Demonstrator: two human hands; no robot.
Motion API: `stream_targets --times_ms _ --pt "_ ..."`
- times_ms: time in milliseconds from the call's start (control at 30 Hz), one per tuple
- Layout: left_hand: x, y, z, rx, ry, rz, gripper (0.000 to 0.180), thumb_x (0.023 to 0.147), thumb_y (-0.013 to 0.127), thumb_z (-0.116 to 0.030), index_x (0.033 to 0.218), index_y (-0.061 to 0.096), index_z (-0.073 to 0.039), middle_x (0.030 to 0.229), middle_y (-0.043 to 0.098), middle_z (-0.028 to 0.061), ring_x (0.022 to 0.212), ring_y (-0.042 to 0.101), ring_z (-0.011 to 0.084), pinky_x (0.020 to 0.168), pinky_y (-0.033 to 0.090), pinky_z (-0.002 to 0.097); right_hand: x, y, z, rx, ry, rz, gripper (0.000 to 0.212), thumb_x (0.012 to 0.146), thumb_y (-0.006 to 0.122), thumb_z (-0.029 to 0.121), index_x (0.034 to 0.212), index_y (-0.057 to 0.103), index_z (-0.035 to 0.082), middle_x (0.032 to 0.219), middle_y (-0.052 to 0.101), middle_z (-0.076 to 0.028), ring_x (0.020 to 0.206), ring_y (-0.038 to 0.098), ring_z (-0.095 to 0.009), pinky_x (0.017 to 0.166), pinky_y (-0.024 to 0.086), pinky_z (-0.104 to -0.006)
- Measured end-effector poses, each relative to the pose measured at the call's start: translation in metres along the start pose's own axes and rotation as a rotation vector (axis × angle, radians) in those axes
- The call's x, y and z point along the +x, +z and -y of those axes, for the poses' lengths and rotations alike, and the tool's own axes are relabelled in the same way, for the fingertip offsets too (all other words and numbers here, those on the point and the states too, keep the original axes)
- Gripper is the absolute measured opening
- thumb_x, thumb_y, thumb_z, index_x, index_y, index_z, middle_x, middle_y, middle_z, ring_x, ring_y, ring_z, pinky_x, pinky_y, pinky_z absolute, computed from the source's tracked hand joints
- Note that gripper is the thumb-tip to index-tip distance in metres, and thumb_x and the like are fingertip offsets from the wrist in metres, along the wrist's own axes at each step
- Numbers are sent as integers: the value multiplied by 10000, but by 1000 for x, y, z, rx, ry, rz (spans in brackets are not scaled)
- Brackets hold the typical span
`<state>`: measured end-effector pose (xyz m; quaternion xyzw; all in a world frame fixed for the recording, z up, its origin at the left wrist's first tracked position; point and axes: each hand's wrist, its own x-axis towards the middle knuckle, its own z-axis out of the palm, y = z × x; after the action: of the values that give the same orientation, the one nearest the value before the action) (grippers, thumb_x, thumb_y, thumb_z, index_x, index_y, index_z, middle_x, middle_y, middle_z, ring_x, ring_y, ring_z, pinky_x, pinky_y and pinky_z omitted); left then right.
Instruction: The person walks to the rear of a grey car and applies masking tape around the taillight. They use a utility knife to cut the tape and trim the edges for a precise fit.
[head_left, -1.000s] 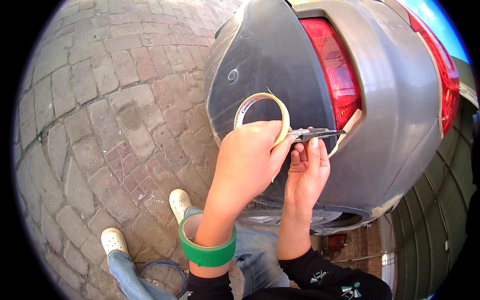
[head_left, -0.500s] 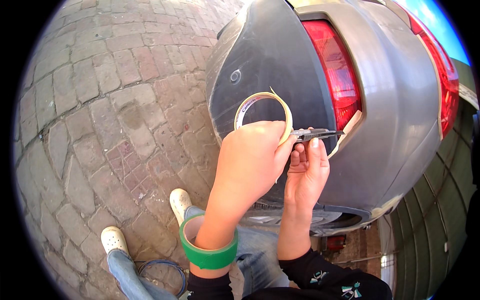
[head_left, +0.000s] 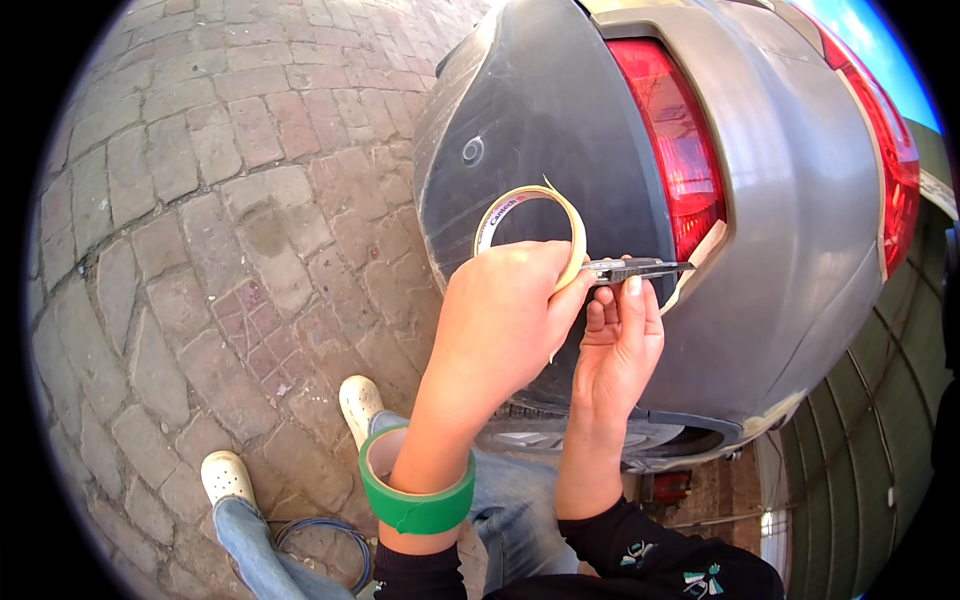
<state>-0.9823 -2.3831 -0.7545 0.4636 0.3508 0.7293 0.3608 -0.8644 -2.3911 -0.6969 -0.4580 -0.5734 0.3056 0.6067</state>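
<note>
My left hand [head_left: 505,305] is closed, back upward, with a roll of cream masking tape [head_left: 575,220] in it; a short loose end sticks up from the roll. A roll of green tape [head_left: 420,503] hangs around my left wrist like a bracelet. My right hand [head_left: 620,345] pinches a utility knife [head_left: 625,271] between thumb and fingers, its dark blade pointing right. The knife's rear end meets my left fingers; whether they grip it too is hidden. Just beyond the blade, a masking tape strip [head_left: 695,265] borders the lower corner of the red tail light [head_left: 672,140].
The car's grey bumper [head_left: 560,130] and dull silver body panel [head_left: 790,170] curve around my hands. Below them is a wheel [head_left: 540,438]. Stone paving [head_left: 200,250] spreads left, with a blue cable [head_left: 325,530] by my feet. A green ribbed wall [head_left: 850,440] stands at right.
My right hand and the knife have shifted very slightly to the right. Both hands keep the same hold.
</note>
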Motion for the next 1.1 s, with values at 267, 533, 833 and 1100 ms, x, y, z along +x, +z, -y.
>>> stream_targets --times_ms 267,533,833,1100 --pt "0 2 -3 23 19 -20 131 817 642 -116 867 654 4 657 589 155 565 575 289 528 430 350 1 -1 -1 5 8 4 228 937 566 142 1102 587 -15 904 653 -47 731 622 -73 667 540 -191" --pt "-1 -2 -6 52 21 1 149 824 631 -139 845 642 8 680 592 163 613 587 324 550 437 379 -1 0 -1 15 7 -2 233 936 567 144 1106 585 -16 919 655 -55 735 620 -73 663 534 -189" --pt "-1 -2 -5 55 18 -1 153 821 634 -139 830 635 14 671 584 162 602 581 320 543 431 380 -2 2 -1 21 15 -21 230 930 578 145 1099 588 -11 895 649 -43 721 611 -68 652 529 -184" --pt "-1 -1 -3 33 23 -6 148 819 636 -136 844 640 10 671 582 160 588 572 318 537 426 375 -1 1 -1 15 6 -15 209 931 578 144 1076 595 -4 890 652 -41 722 612 -68 648 529 -185"
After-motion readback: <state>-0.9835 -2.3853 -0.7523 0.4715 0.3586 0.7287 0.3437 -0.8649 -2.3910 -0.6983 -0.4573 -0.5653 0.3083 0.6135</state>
